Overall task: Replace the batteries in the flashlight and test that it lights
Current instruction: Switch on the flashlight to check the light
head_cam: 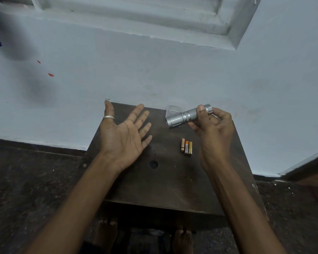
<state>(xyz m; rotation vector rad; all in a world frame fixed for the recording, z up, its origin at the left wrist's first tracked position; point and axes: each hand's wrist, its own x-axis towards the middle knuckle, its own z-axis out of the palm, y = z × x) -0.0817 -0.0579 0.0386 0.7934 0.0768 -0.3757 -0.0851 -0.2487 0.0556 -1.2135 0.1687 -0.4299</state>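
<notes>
Over the small dark table, head view, the only one supplied: the right hand holds the silver flashlight clear of the surface. Its fingers are curled round the rear half, the thumb lies across the barrel near the tail end, and the lens end is aimed left and slightly down. The left hand is raised palm up beside it, not touching, fingers straight and spread, holding nothing. Three batteries lie side by side on the table below the flashlight; spent or fresh, I cannot tell. No glow shows on the palm. Assessment: this reads as the light test. Recommended: press the tail switch squarely with the thumb, keep the lens on the palm, bring the palm nearer so a weak beam registers, and confirm the tail cap is screwed fully home.
</notes>
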